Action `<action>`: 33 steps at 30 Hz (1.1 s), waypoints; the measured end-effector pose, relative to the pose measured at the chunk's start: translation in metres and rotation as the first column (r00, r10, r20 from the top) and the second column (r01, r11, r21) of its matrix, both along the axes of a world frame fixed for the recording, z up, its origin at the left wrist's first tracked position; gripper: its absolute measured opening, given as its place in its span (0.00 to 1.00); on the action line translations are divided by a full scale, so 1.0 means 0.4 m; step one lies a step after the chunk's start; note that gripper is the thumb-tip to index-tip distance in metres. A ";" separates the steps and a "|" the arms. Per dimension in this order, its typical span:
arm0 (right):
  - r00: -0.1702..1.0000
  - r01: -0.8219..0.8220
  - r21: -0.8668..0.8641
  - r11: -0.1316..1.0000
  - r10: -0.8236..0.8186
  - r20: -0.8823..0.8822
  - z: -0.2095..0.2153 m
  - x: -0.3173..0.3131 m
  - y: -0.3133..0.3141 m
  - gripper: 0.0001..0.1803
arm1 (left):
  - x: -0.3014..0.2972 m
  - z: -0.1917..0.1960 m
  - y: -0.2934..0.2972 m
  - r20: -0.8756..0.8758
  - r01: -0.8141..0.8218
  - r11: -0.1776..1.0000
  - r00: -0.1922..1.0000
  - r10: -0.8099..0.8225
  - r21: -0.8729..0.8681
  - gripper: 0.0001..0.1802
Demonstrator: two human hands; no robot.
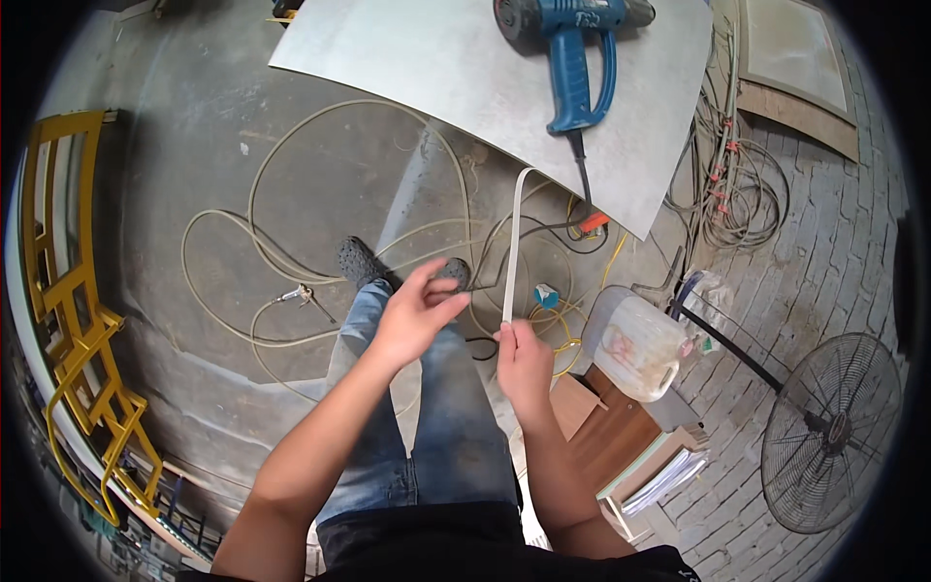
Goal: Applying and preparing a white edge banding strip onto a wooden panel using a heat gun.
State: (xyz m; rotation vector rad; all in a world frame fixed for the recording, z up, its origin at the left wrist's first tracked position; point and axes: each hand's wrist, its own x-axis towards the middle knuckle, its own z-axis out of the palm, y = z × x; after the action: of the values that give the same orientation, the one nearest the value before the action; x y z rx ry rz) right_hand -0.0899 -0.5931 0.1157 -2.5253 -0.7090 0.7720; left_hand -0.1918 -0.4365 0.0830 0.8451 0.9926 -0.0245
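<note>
A narrow white strip (513, 242) rises from my right hand (525, 367), its lower end pinched between thumb and fingers. The strip's upper end bends over at the near edge of a large pale grey panel (407, 48). To the left of it, my left hand (419, 312) hangs in the air above my legs. Its fingers are loosely curved and apart, with nothing seen in them. On the panel lies a blue heat gun (572, 82), its black cord dropping over the near edge. Neither hand touches the panel or the heat gun.
Pale hoses (257, 194) loop over the concrete floor around my feet. A yellow metal frame (82, 291) stands at the left. To the right are a translucent jerrycan (630, 339), a wooden cabinet (616, 427), a black fan (834, 432) and coiled cables (747, 209).
</note>
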 end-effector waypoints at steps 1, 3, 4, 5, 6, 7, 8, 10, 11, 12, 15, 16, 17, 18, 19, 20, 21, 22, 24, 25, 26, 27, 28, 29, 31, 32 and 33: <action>1.000 0.006 -0.006 1.000 -0.006 -0.023 0.001 0.004 -0.017 0.10 | 0.049 -0.008 -0.006 0.024 -0.010 0.998 1.000 0.012 -0.059 0.37; 1.000 0.009 0.024 1.000 -0.008 -0.029 0.010 0.015 -0.055 0.11 | 0.132 -0.020 -0.034 0.048 -0.012 0.999 0.999 0.014 -0.045 0.39; 0.999 -0.003 0.025 1.000 0.004 -0.039 0.014 0.021 -0.073 0.11 | 0.158 -0.021 -0.050 0.076 -0.019 0.999 0.997 0.021 -0.032 0.42; 0.999 -0.016 0.031 0.999 0.017 -0.042 0.014 0.034 -0.087 0.11 | 0.183 -0.026 -0.061 0.077 -0.017 0.999 0.997 0.019 -0.031 0.42; 0.999 -0.015 0.033 0.999 0.017 -0.041 0.017 0.039 -0.104 0.11 | 0.204 -0.029 -0.071 0.074 0.005 0.999 0.997 -0.003 -0.032 0.40; 0.995 -0.037 0.052 0.998 0.041 -0.087 0.021 0.041 -0.120 0.11 | 0.218 -0.027 -0.082 0.071 0.025 0.999 0.997 -0.023 -0.032 0.39; 0.989 -0.059 0.072 0.996 0.068 -0.129 0.022 0.050 -0.130 0.11 | 0.227 -0.025 -0.094 0.072 -0.032 0.998 0.997 0.036 -0.057 0.36; 0.969 -0.157 0.000 0.988 0.154 -0.194 0.029 0.088 -0.140 0.09 | 0.229 -0.033 -0.109 0.050 -0.045 0.998 0.998 0.047 -0.046 0.34; 0.938 -0.251 -0.077 0.965 0.222 -0.266 0.031 0.110 -0.149 0.09 | 0.228 -0.033 -0.114 0.025 -0.049 0.998 0.998 0.050 -0.045 0.32; 0.938 -0.253 -0.076 0.964 0.225 -0.263 0.022 0.133 -0.159 0.09 | 0.223 -0.034 -0.117 0.026 -0.077 0.995 0.997 0.079 -0.066 0.30; 0.520 -0.008 0.157 0.988 0.138 -0.843 -0.020 0.249 -0.162 0.22 | 0.173 -0.040 -0.108 0.023 -0.042 0.997 0.999 0.044 -0.066 0.31; 0.566 0.185 0.152 0.971 0.022 -0.824 -0.040 0.278 -0.152 0.21 | 0.159 -0.035 -0.108 0.013 -0.043 0.996 0.999 0.045 -0.083 0.30; 0.744 0.218 0.165 0.962 -0.055 -0.665 -0.051 0.309 -0.119 0.21 | 0.139 -0.028 -0.104 0.009 -0.048 0.995 0.999 0.049 -0.083 0.30; 0.875 0.245 0.187 0.951 -0.135 -0.464 -0.056 0.344 -0.078 0.21 | 0.121 -0.021 -0.101 -0.002 0.016 0.999 1.000 -0.016 -0.047 0.29; 0.899 0.300 0.188 0.935 -0.211 -0.385 -0.062 0.390 -0.045 0.22 | 0.120 -0.018 -0.105 -0.017 0.091 0.996 0.996 -0.091 -0.013 0.29; 0.913 0.345 0.195 0.918 -0.279 -0.299 -0.070 0.423 -0.010 0.22 | 0.107 -0.015 -0.115 -0.045 0.150 0.988 0.988 -0.148 0.031 0.26; 0.913 0.344 0.194 0.919 -0.278 -0.299 -0.095 0.444 0.018 0.22 | 0.094 -0.010 -0.125 -0.045 0.148 0.989 0.988 -0.147 0.030 0.26; 0.931 0.292 0.227 0.929 -0.221 -0.292 -0.123 0.462 0.043 0.20 | 0.085 -0.005 -0.132 -0.088 0.221 0.974 0.972 -0.216 0.055 0.25; 0.948 0.235 0.264 0.935 -0.160 -0.276 -0.162 0.470 0.045 0.19 | 0.070 -0.002 -0.148 -0.163 0.306 0.947 0.944 -0.288 0.097 0.22; 0.931 0.183 0.258 0.949 -0.083 -0.356 -0.176 0.474 0.036 0.17 | 0.068 -0.003 -0.157 -0.154 0.305 0.947 0.945 -0.288 0.101 0.22; 0.899 0.130 0.259 0.957 -0.003 -0.437 -0.185 0.475 0.035 0.15 | 0.065 -0.008 -0.161 -0.115 0.233 0.969 0.968 -0.223 0.083 0.21; 0.896 0.125 0.263 0.957 0.005 -0.444 -0.162 0.453 0.043 0.15 | 0.051 -0.012 -0.162 -0.090 0.155 0.986 0.985 -0.149 0.059 0.19; 0.876 0.236 0.289 0.928 -0.074 -0.477 -0.127 0.429 0.035 0.14 | 0.041 -0.019 -0.158 -0.092 0.158 0.980 0.985 -0.147 0.125 0.18; 0.849 0.344 0.308 0.887 -0.154 -0.505 -0.088 0.411 0.023 0.13 | 0.036 -0.018 -0.154 -0.090 0.155 0.980 0.985 -0.144 0.125 0.18; 0.916 0.258 0.295 0.920 -0.137 -0.376 -0.050 0.428 -0.023 0.12 | 0.021 -0.016 -0.149 -0.118 0.228 0.955 0.971 -0.208 0.188 0.17; 0.928 0.253 0.284 0.925 -0.150 -0.340 -0.021 0.457 -0.053 0.11 | 0.024 -0.014 -0.153 -0.103 0.228 0.956 0.972 -0.212 0.183 0.17; 0.964 0.202 0.297 0.933 -0.136 -0.227 -0.016 0.498 -0.088 0.11 | 0.023 -0.011 -0.155 -0.106 0.264 0.950 0.963 -0.249 0.167 0.16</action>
State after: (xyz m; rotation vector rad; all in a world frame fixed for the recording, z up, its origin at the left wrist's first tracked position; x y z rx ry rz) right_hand 0.1093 -0.6284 0.1092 -2.1460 -0.4925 0.7721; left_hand -0.1826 -0.4983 0.0787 1.1441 0.9676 -0.1968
